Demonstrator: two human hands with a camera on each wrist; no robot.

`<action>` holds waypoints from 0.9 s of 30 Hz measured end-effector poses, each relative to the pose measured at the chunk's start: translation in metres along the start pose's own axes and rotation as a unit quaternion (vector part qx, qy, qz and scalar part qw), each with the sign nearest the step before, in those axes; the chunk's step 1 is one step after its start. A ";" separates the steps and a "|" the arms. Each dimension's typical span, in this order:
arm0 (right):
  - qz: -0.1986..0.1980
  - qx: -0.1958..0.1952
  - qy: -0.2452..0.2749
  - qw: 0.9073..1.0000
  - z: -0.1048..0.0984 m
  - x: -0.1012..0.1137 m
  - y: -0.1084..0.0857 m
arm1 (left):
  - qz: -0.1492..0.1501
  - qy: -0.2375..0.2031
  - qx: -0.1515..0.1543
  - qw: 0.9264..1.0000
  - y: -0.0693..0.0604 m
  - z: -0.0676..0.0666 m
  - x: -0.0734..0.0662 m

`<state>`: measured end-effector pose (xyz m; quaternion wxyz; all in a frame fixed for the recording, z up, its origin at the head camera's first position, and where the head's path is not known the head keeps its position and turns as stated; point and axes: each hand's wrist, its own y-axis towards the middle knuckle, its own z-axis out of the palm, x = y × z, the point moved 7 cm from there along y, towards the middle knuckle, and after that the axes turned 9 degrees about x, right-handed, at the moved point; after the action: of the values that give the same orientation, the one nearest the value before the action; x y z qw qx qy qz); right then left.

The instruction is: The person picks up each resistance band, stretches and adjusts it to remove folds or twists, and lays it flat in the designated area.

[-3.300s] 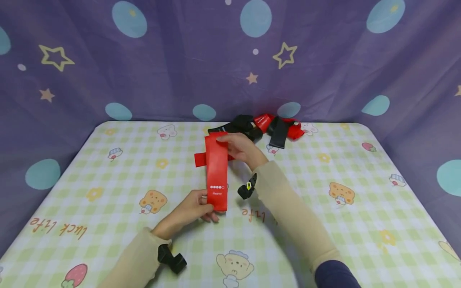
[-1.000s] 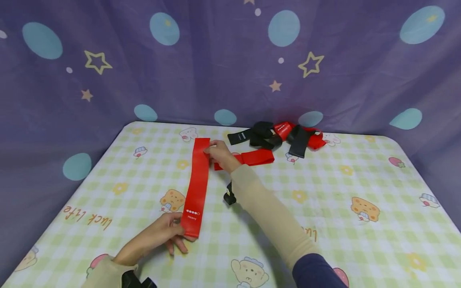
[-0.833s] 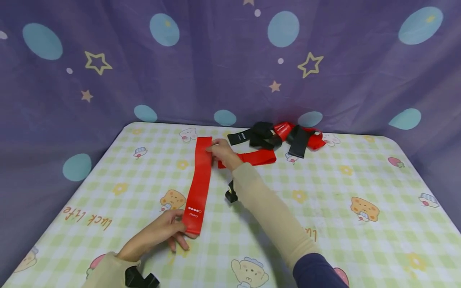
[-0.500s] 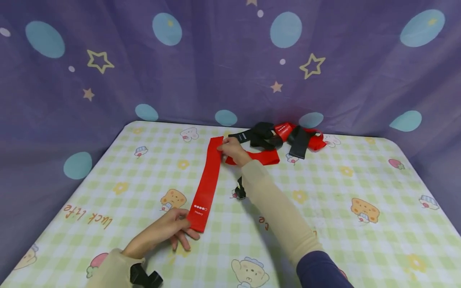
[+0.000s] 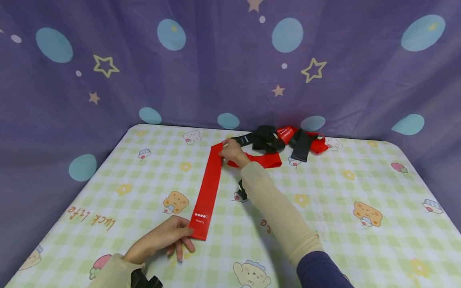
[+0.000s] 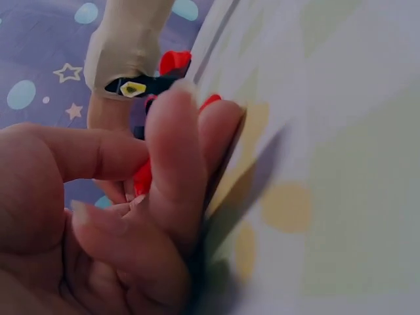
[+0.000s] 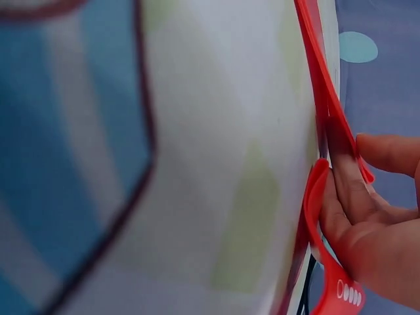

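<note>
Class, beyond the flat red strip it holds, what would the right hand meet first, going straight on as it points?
Probably the purple star-printed cloth backdrop; beyond the right hand and strip, only checked tablecloth shows before it; depth unclear.

Perhaps a booth: starry curtain [image 5: 216, 80], tablecloth [image 5: 378, 180]

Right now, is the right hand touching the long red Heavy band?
Touching: right wrist view shows the right hand pinching the long red Heavy band between thumb and fingers.

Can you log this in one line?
left hand: pinches red Heavy resistance band, near end; right hand: pinches far end; second red band: partly behind right hand; black-and-red band pile: at back of table
</note>
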<state>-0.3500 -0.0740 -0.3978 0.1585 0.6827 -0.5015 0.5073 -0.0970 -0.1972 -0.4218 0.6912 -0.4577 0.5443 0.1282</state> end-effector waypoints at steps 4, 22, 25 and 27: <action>-0.002 0.003 -0.004 1.000 0.001 0.000 0.000 | -0.015 0.031 -0.012 0.999 0.001 -0.001 0.000; -0.035 -0.009 -0.011 0.999 0.003 0.007 0.002 | -0.005 0.047 0.018 0.999 -0.001 -0.002 -0.001; -0.035 -0.010 -0.006 0.999 0.002 0.005 0.003 | -0.006 0.052 0.010 0.999 -0.001 -0.003 -0.001; -0.031 -0.009 0.004 0.999 0.001 0.004 0.004 | -0.009 0.056 0.004 0.998 -0.002 -0.004 -0.002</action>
<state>-0.3526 -0.0789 -0.3959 0.1822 0.6941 -0.4839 0.5008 -0.0991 -0.2005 -0.4194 0.6625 -0.4658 0.5790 0.0939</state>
